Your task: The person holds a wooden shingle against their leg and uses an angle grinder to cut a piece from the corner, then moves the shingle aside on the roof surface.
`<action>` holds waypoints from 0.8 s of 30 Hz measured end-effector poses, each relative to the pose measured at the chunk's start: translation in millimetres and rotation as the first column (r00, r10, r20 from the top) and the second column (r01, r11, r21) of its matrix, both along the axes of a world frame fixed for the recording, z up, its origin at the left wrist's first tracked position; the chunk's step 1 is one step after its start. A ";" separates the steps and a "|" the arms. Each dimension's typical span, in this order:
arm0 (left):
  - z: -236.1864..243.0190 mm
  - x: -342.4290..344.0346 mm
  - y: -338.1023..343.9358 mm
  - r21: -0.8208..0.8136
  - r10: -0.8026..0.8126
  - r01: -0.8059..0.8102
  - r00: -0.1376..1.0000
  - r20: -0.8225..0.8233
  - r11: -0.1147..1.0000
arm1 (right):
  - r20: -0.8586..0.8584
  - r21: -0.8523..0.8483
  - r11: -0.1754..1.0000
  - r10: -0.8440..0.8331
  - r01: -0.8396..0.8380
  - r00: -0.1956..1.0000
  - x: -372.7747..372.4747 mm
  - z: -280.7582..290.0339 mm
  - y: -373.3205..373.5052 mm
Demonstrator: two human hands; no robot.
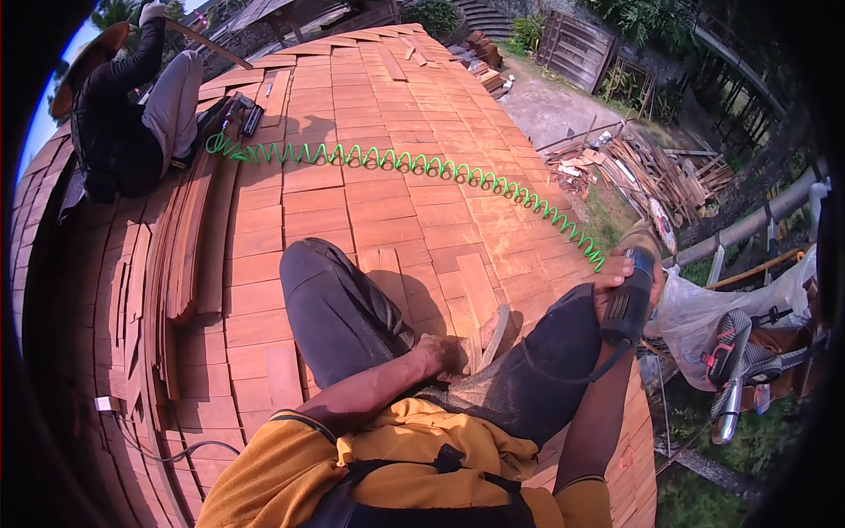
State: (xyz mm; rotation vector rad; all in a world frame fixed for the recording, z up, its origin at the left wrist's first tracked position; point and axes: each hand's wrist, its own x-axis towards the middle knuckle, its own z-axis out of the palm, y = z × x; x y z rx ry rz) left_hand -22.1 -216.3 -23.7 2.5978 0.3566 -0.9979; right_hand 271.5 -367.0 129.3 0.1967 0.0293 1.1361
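I sit on a roof of reddish wooden shingles with my knees drawn up in dark trousers. Reaching between my knees, my left hand grips the lower ends of thin loose shingles that lie on the roof. Beside my right knee, near the roof's right edge, my right hand is shut on the black handle of a pneumatic nail tool. A green coiled air hose runs from this tool across the roof to the upper left.
Another person in a dark top and a hat sits at the upper left by a second tool. Loose shingles are stacked along the left. Below the right edge lie scrap timber, a white plastic sheet and a parked motorcycle.
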 end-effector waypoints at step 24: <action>17.3 3.8 -0.6 0.015 0.143 -0.143 0.968 -0.208 0.990 | 0.201 -0.202 0.966 -0.121 0.163 0.972 -34.6 20.0 -0.7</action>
